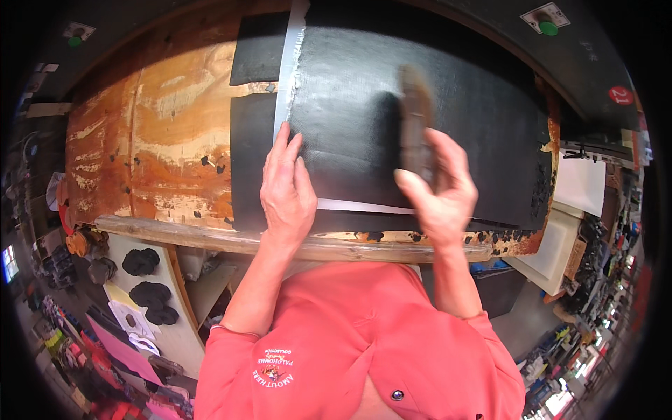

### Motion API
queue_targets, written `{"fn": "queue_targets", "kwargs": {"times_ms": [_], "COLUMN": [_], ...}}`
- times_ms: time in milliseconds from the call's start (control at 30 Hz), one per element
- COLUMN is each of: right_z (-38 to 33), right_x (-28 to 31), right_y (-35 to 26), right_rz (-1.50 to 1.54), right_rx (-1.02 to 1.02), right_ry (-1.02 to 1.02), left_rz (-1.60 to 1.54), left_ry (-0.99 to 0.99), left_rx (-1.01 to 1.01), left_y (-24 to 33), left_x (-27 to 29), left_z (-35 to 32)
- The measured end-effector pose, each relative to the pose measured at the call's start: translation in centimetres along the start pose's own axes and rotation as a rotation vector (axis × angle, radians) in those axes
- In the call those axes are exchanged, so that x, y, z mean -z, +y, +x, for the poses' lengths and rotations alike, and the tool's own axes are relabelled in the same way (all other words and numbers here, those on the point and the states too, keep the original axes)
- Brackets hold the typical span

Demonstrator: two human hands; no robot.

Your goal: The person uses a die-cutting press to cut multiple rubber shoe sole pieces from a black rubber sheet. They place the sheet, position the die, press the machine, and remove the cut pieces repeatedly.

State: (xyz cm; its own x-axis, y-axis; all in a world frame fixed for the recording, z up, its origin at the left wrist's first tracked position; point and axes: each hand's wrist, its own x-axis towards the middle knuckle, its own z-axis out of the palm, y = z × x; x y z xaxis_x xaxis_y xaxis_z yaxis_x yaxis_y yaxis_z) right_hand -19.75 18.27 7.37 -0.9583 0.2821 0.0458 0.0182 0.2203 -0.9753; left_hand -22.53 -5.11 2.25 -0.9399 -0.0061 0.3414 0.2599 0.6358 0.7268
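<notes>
A large glossy black sheet (336, 133) lies on the worktable, with a ragged pale strip (285, 84) along its left edge and a white strip (364, 206) near its front edge. My left hand (288, 185) rests flat at the sheet's left edge, fingers stretched forward, their tips at the pale strip. In my right hand (446, 192) is a long brown wooden block (416, 119), gripped at its near end with the thumb on the left. The block is smeared by motion over the sheet, so its underside and exact kind cannot be made out.
Orange-stained bare wood (175, 133) of the table shows at left, next to more black pieces (253, 150). A wooden rail (210, 236) runs along the front edge. Black bundles (150, 295) sit on a white board below left. A white panel (581, 178) stands at right.
</notes>
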Motion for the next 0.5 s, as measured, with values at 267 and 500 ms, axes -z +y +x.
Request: {"fn": "queue_targets", "kwargs": {"times_ms": [267, 500], "right_z": [2.9, 2.9], "right_x": [-13.0, -12.0], "right_y": [0.8, 1.0], "right_rz": [-0.545, -0.536], "right_rx": [0.380, 0.416], "right_ry": [-0.050, -0.092], "left_rz": [-0.056, -0.157], "left_ry": [0.040, 0.039], "left_rx": [-0.010, 0.009], "left_y": [-1.0, -1.4], "left_x": [0.8, 0.6], "left_z": [0.5, 0.5]}}
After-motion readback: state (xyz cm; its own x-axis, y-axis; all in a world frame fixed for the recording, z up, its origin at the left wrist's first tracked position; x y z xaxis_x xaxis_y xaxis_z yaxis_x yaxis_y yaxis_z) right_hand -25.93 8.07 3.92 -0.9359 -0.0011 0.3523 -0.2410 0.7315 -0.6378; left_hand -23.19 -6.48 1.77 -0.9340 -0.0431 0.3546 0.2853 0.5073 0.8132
